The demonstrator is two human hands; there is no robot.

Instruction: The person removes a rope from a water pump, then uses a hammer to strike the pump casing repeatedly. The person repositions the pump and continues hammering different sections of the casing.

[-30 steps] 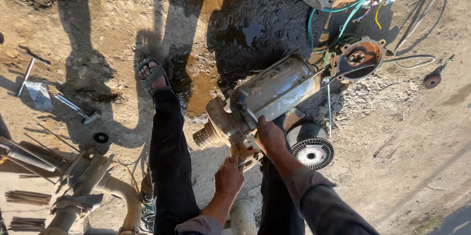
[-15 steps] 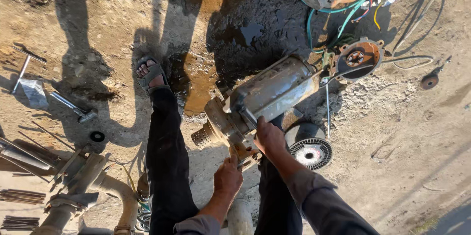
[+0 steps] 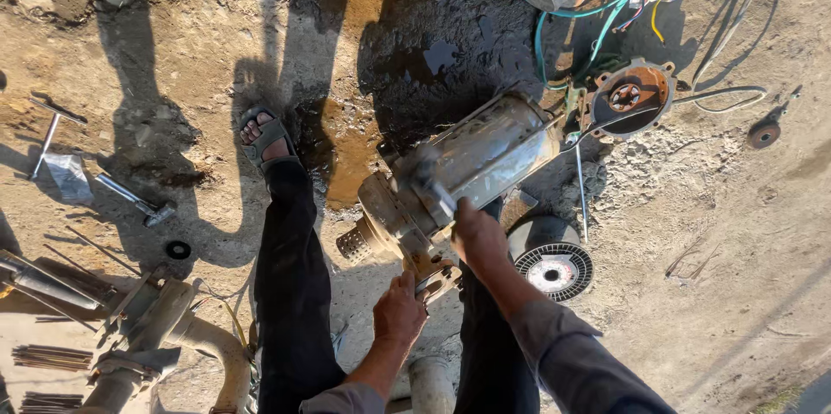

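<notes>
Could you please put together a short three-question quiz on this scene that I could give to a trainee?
1. True or false: both hands are at the lower, strainer end of the pump motor.
2. Which lies on the ground just beside the right hand? A) a round wire spool B) a hammer C) a rubber ring
3. Fill in: the person's left foot wears an open ____.

Key
1. True: the left hand is at a fitting on the bottom of the housing, and the right rests on the housing just above it.
2. A
3. sandal
</notes>
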